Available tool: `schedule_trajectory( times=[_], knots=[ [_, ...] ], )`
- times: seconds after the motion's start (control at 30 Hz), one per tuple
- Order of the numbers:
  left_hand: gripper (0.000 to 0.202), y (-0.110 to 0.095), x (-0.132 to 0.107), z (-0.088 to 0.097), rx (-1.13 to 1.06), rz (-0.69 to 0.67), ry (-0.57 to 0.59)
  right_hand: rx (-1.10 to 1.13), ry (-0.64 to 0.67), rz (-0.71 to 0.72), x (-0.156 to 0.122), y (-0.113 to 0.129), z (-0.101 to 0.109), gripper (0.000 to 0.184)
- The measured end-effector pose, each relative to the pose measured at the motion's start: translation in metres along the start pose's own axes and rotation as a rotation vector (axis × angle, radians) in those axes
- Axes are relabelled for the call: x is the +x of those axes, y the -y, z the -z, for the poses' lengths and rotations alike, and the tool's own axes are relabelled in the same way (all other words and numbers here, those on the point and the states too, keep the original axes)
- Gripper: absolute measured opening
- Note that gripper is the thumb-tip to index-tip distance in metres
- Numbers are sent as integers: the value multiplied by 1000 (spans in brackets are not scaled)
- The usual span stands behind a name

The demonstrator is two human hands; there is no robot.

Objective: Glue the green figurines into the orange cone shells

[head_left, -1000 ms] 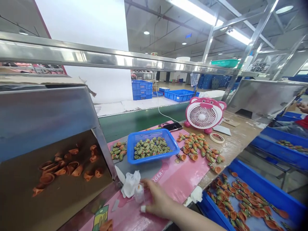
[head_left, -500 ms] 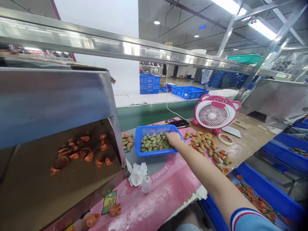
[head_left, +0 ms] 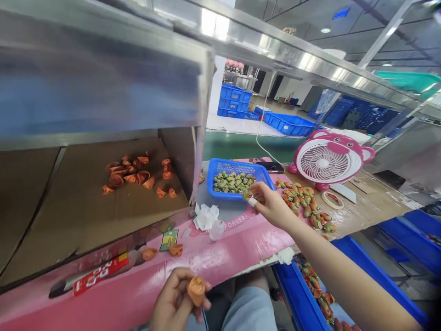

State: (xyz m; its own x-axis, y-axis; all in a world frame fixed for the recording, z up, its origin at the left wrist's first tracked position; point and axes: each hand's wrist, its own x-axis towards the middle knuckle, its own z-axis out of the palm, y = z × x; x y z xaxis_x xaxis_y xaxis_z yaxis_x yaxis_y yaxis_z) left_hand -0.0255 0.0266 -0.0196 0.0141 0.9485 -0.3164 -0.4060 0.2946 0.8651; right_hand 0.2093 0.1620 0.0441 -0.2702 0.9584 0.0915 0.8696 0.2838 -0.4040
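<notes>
You sit at a long work surface in a factory hall, with a steel rail overhead and a green conveyor belt running behind it. Farther off stand stacked blue crates. A pink printed cardboard sheet covers the near part of the surface. To your left, under a steel hood, a cardboard-lined bay holds a loose pile of orange cup-shaped pieces. Low on your right, a blue tray carries mixed green-and-orange parts. In front of you, a blue mesh basket is filled with green parts, and more green-and-orange parts lie loose beside it, near a pink bear-shaped fan. Your right hand, one fingertip taped white, is closed in a pinch on a small green part at the basket's front rim. Your left hand, low beneath the surface's near edge, grips an orange cup-shaped piece between its fingers.
</notes>
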Motion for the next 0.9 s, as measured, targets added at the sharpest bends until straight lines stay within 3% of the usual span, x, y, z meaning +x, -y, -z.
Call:
schedule_trajectory(
  times=[0.13,0.3,0.5,0.9],
  knots=[
    [14,-4,-1,-18,28,26,171,367,37,150,-50,44,3,21],
    [10,-14,-4,-27,60,30,182,259,148,360,-83,76,9,24],
    [5,-18,-9,-26,159,59,246,63,80,585,-97,82,5,24],
    [4,-23,-11,-23,232,70,266,-21,170,574,-100,87,3,19]
  ],
)
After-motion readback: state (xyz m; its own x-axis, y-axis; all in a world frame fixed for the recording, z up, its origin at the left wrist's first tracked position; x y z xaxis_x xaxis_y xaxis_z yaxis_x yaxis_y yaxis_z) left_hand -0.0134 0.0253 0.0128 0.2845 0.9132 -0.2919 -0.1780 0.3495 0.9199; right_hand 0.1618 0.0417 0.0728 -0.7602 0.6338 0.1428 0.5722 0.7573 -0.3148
